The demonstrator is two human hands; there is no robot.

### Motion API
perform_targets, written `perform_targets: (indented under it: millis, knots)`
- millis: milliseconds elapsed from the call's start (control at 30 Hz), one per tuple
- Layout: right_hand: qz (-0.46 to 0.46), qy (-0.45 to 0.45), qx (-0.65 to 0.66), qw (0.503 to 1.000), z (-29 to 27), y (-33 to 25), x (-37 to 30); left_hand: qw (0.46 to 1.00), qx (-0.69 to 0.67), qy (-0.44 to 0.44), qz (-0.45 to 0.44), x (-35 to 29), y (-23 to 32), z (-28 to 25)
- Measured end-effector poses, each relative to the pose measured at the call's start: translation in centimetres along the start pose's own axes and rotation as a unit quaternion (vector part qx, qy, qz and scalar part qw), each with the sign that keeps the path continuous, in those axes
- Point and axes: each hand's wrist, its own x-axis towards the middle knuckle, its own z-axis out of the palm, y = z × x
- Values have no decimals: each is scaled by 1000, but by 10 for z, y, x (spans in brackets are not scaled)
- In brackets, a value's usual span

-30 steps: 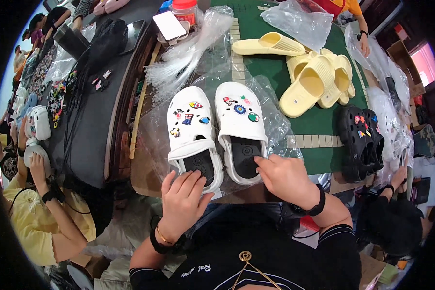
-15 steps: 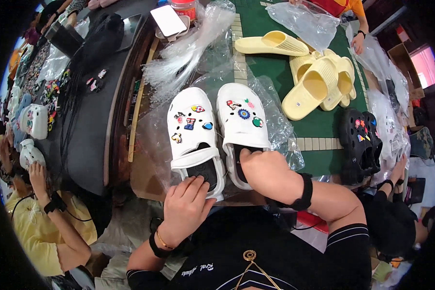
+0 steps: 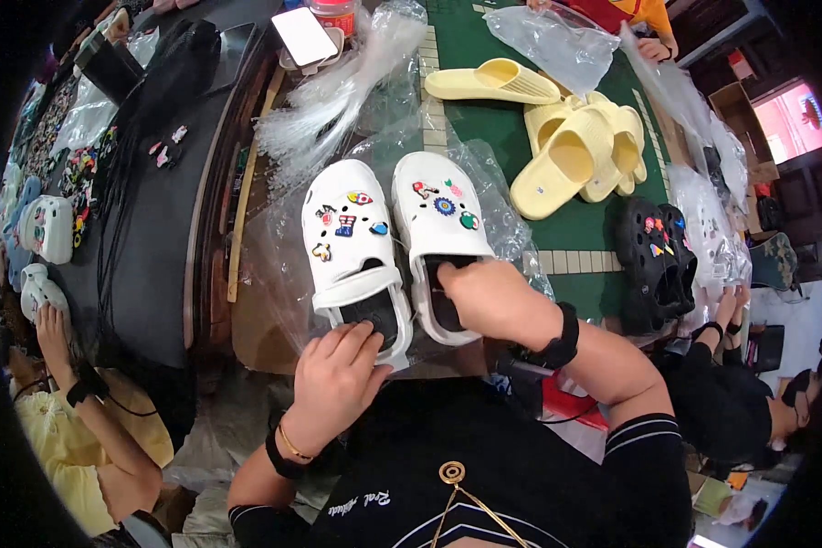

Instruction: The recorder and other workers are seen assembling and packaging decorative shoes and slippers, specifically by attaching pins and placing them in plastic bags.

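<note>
Two white clogs lie side by side in front of me, toes away. The left white clog (image 3: 350, 228) and the right white clog (image 3: 441, 208) carry colourful charms on their uppers and have black insoles. My left hand (image 3: 340, 376) is closed over the heel of the left clog, fingers bent across the rim and onto the insole. Reaching into the foot opening of the right clog, my right hand (image 3: 500, 297) has its thumb on the inside by the insole; its other fingers are mostly hidden along the outer side. Clear plastic bags (image 3: 498, 173) are spread beneath the pair.
Pale yellow slides (image 3: 562, 169) are piled on the green table (image 3: 571, 236), with black clogs (image 3: 653, 260) at its right edge. Clear plastic strips (image 3: 338, 114) lie beyond the clogs near a white card (image 3: 303, 38). Co-workers sit at left and right; another person's hands show at the far side.
The whole view has shifted, so everything sits slightly further left. Both hands stay at the same clogs; my right hand has turned a little, with its thumb showing more inside the opening.
</note>
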Motion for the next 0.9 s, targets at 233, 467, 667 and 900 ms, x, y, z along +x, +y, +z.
perform_targets:
  millis: [233,467,667,900]
  knots:
    - [30,207,310,927,34,2,-76,999,1,35,10,-12,11,-2]
    - [62,264,292,917,56,7,-119,998,29,48,4,-20,27,1]
    - [-54,304,153,939,44,-15,-68,996,85,-35,3,3,17,7]
    - [-53,140,-48,988,17,-10,-20,966,200,-164,-27,42,16,-6]
